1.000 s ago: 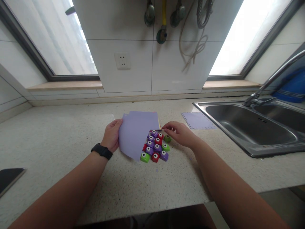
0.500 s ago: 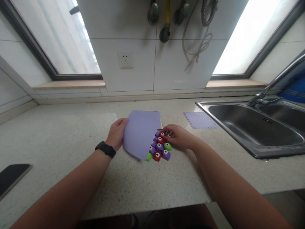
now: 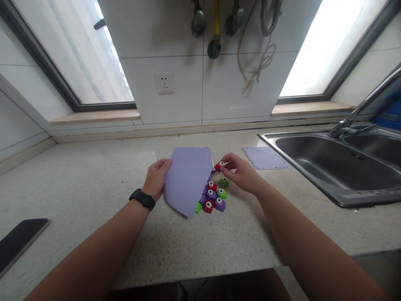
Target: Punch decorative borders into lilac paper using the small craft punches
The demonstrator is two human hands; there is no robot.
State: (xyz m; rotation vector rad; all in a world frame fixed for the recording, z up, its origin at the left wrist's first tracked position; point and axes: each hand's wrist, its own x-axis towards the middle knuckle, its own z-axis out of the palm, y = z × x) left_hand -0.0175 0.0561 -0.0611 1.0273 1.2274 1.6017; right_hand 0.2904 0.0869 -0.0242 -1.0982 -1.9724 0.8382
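Observation:
My left hand, with a black watch at the wrist, is closed on the left edge of a lavender paper sheet. Between the thumb and fingers of my right hand is a red craft punch with a white button, at the sheet's upper right edge. Several more small craft punches in purple, red and green lie grouped on the counter below. The sheet hides part of that group. One green punch sits just under my right hand.
A second lavender sheet with a punched border lies near the steel sink on the right. On the left of the stone counter is a flat black object. A socket and pipe valves are on the wall.
My right hand has lifted a red punch from the group and moved it up to the paper's edge. My left hand keeps its hold on the sheet. The camera view has shifted slightly.

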